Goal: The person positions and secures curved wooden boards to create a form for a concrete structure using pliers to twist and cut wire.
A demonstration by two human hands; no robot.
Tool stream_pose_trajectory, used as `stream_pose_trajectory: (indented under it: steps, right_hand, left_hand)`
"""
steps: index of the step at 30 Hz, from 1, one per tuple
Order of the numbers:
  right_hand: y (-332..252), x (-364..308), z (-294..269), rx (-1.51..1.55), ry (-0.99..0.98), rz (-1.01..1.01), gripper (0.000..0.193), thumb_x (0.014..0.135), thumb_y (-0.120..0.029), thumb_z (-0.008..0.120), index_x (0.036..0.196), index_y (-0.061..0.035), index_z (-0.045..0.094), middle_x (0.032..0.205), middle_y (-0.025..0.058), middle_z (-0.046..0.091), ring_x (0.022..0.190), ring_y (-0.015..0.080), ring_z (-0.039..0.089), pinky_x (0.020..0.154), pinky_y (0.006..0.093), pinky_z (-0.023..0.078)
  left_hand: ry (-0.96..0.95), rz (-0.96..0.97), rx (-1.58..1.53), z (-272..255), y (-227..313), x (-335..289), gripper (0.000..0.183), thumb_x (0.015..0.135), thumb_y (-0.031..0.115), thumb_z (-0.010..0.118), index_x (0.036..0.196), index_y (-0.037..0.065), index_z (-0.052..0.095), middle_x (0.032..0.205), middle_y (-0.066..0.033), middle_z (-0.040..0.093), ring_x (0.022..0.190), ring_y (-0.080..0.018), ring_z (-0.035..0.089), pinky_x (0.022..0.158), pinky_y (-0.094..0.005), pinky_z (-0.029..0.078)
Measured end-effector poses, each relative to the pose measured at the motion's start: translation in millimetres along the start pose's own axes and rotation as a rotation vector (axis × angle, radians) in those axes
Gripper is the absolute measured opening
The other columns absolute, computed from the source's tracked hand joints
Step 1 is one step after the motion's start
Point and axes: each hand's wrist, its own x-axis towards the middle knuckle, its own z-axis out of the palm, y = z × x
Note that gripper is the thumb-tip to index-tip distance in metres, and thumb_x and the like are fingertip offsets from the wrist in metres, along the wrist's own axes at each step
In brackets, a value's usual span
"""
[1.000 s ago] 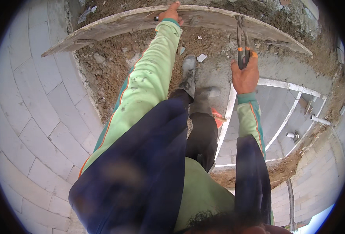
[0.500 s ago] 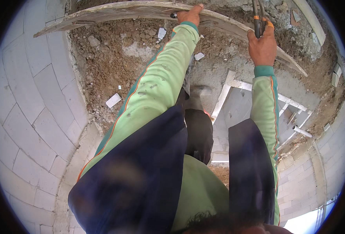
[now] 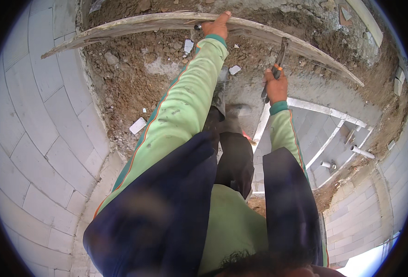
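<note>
A long, thin, weathered board stands on edge across the far side. My left hand grips its upper edge near the middle, fingers over the top. A small dark round end sticks out beside that hand; what it belongs to is hidden. My right hand is closed around the dark handles of pliers with orange bands. Their metal head points away from me and meets the near face of the board, right of my left hand. Whether the jaws grip anything there is too small to tell.
Rough soil with pale broken pieces lies underfoot. A block wall rises at the left. To the right, a white-edged frame surrounds a grey recess, with a white pipe nearby. A pale strip lies at far right.
My right hand has come nearer and to the left with the pliers, bringing their head from beyond the board onto its near face. My left hand has shifted slightly left, still on the board.
</note>
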Motion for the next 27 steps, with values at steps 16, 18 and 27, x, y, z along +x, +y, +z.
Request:
stream_pose_trajectory:
  steps: [16, 18, 27]
  right_hand:
    - [9, 20, 77, 0.51, -0.301, 0.126, 0.039, 0.09, -0.016, 0.064, 0.127, -0.0079, 0.052, 0.104, 0.0062, 0.059, 0.097, 0.0185, 0.06, 0.076, 0.0356, 0.058]
    - [13, 24, 80, 0.49, -0.278, 0.103, 0.039, 0.09, -0.016, 0.064, 0.126, -0.0085, 0.053, 0.1, 0.0055, 0.06, 0.093, 0.0185, 0.061, 0.075, 0.0343, 0.057]
    - [53, 48, 108, 0.158, 0.007, -0.139, 0.03, 0.091, -0.023, 0.062, 0.118, -0.0108, 0.058, 0.08, 0.0095, 0.063, 0.073, 0.0271, 0.063, 0.067, 0.0392, 0.048]
  left_hand:
    - [0.12, 0.081, -0.03, -1, 9, 5, 0.085, 0.061, 0.041, 0.085, 0.112, -0.011, 0.043, 0.085, -0.0156, 0.058, 0.063, -0.0221, 0.054, 0.051, -0.0381, 0.046]
    - [0.088, 0.015, -0.04, 2, 5, 8, 0.085, 0.061, 0.041, 0.086, 0.112, -0.011, 0.043, 0.082, -0.0148, 0.057, 0.059, -0.0218, 0.053, 0.049, -0.0374, 0.045]
    - [0.043, -0.066, -0.039, 4, 17, -3, 0.079, 0.065, 0.041, 0.083, 0.113, -0.007, 0.042, 0.079, -0.0129, 0.056, 0.058, -0.0213, 0.053, 0.05, -0.0385, 0.045]
